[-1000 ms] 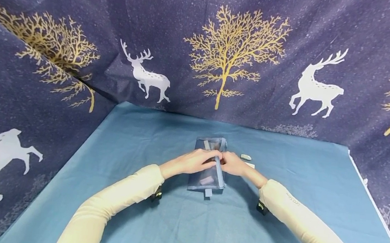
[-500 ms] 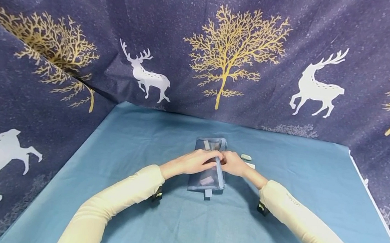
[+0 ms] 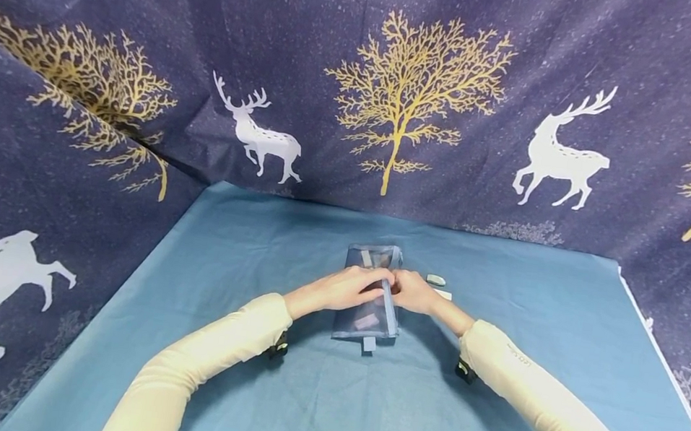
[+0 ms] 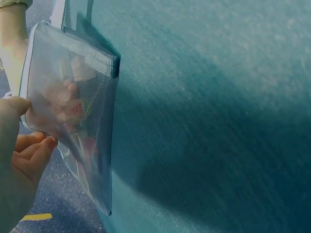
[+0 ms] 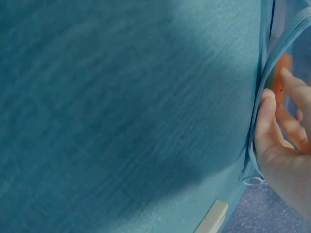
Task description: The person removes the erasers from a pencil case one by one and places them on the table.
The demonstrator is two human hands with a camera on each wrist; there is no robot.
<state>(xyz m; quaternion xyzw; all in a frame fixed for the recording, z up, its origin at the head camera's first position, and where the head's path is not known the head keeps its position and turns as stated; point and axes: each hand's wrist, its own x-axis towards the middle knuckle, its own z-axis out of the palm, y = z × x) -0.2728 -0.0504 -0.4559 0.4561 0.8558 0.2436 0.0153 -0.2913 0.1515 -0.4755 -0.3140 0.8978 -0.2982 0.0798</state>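
A blue see-through mesh zip pouch (image 3: 347, 325) lies on the cloth with its zip side to the right. My left hand (image 3: 345, 287) pinches the zip edge between thumb and fingers; the mesh bulges in the left wrist view. Through the zip opening, the fingers of my right hand (image 3: 415, 292) reach inside the pouch. There they pinch a small red-orange, green-edged piece (image 5: 282, 77) with a dark seed mark, like a watermelon slice. Several other small pieces show through the mesh, among them a pinkish one (image 3: 366, 320). The right fingertips are hidden in the head view.
Right of the pouch lie a pale oval piece (image 3: 435, 280) and a whitish block (image 5: 214, 217), partly behind the right hand in the head view. Blue cloth (image 3: 321, 402) covers the table. A dark curtain (image 3: 316, 37) with deer and trees hangs at the back and sides.
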